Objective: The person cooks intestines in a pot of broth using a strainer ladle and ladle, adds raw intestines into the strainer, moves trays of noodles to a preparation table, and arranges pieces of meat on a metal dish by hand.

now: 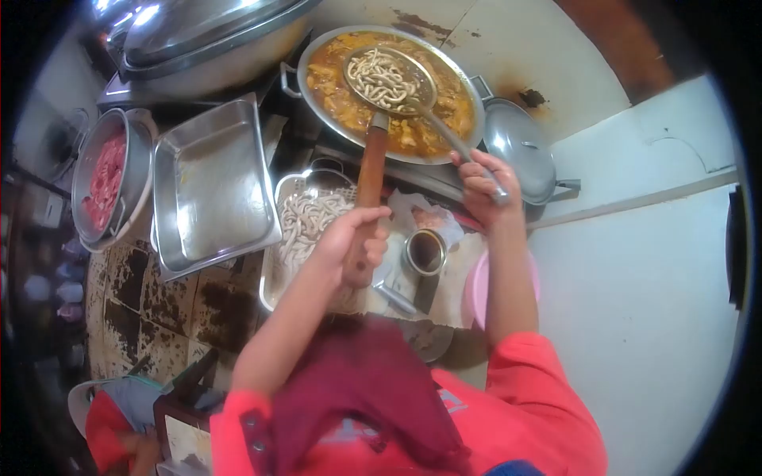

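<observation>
My left hand [353,242] is wrapped round the wooden handle of a strainer [371,163]. Pale, curled, noodle-like strips [382,77] lie in its round bowl. The strainer bowl is over a wide metal pot [302,78] of orange-brown stew [327,83]; I cannot tell whether it touches the liquid. My right hand [486,184] grips the metal handle of a spoon or ladle [446,135], whose far end reaches the strips in the strainer and is partly hidden. Below the pot, more pale strips [308,222] fill a white basket [268,278].
Left stand an empty steel tray [210,182] and a metal pot [136,170] with raw red meat [105,182]. A large lidded pot [214,67] is behind. A cup of dark liquid [425,252], a pink container [478,289] and a lid [520,151] sit right. Another person [111,420] is lower left.
</observation>
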A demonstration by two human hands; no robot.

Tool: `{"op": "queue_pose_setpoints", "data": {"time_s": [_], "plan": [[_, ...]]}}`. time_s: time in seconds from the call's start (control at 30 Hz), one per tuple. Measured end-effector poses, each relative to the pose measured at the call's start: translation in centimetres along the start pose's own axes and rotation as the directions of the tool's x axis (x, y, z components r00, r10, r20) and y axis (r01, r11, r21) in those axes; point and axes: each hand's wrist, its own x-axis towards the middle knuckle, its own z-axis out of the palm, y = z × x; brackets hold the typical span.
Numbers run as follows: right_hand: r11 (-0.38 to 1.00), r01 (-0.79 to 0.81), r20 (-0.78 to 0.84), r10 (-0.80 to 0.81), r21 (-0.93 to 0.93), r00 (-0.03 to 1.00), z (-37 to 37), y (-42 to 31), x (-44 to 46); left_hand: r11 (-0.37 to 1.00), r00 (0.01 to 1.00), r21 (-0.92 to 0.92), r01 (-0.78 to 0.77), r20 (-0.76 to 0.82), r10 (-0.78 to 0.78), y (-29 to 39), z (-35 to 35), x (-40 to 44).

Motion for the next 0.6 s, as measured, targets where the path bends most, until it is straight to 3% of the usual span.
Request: {"op": "queue_pose_setpoints", "data": {"time_s": [0.03, 0.13, 0.23, 0.3, 0.5, 0.6], "plan": [[0.999, 0.005, 0.005, -0.004, -0.044, 1.000, 0.6, -0.3, -0.5, 1.000, 1.000, -0.011, 0.009, 0.017, -0.009, 0.2, 0.0, -0.2], [0.953, 0.098, -0.243, -0.172, -0.287, 0.955, 3.1, -0.4, -2.1, 0.999, 0.999, -0.037, 0.028, 0.046, -0.026, 0.4, -0.1, -0.4], [0.691, 0.114, -0.223, -0.379, -0.714, 0.898, 6.2, 0.4, -4.1, 0.998, 1.000, -0.054, 0.017, 0.023, -0.016, 0.4, 0.1, -0.5], [0.528, 0.077, -0.215, -0.470, -0.846, 0.856, 6.7, 0.5, -4.6, 0.998, 1.000, -0.059, 0.018, 0.011, -0.017, 0.5, 0.3, -0.5], [0.060, -0.091, -0.109, -0.599, -0.994, 0.794, 7.9, 2.3, -6.2, 0.999, 1.000, -0.038, 0.012, 0.019, -0.012, 0.5, 0.2, -0.2], [0.073, -0.090, -0.115, -0.606, -0.993, 0.787, 6.7, 4.3, -6.5, 0.998, 0.997, -0.051, 0.037, 0.065, -0.034, 0.4, -0.5, 0.3]]}}
